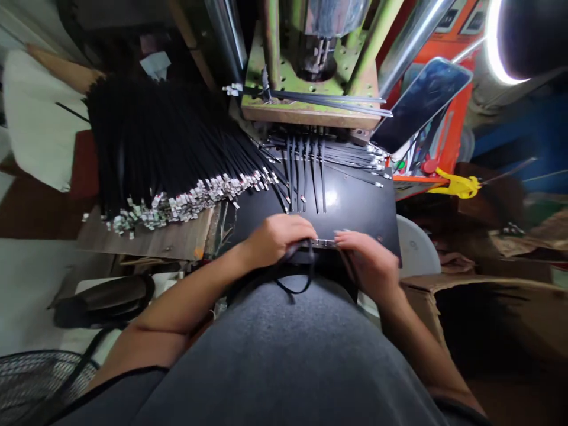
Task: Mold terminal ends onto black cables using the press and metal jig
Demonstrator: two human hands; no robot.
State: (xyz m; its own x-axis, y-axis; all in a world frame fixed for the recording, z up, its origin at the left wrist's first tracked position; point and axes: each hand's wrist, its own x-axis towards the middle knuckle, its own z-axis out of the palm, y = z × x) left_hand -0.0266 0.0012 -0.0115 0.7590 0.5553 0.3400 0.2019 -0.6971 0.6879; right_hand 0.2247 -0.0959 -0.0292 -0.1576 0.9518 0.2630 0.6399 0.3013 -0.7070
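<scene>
At the front edge of the dark work plate [350, 204], my left hand [281, 239] is closed with its fingertips pinched on a thin black cable [310, 269], which loops down over my lap. My right hand [370, 260] faces it from the other side, fingers bent and slightly blurred, with a dark cable end hanging below them. Between my fingertips runs a short metallic strip [325, 242] with small segments; I cannot tell what it is. Just beyond, several black cables [316, 177] lie side by side, running from under the press [310, 109] toward me.
Left lies a big bundle of black cables [151, 142] with white connectors [186, 201]. More cables [350, 157] lie crosswise under the press. A phone [426, 100], a bright lamp [497, 47] and yellow-handled pliers [457, 184] are right. A cardboard box [488, 284] stands lower right, a fan [39, 378] lower left.
</scene>
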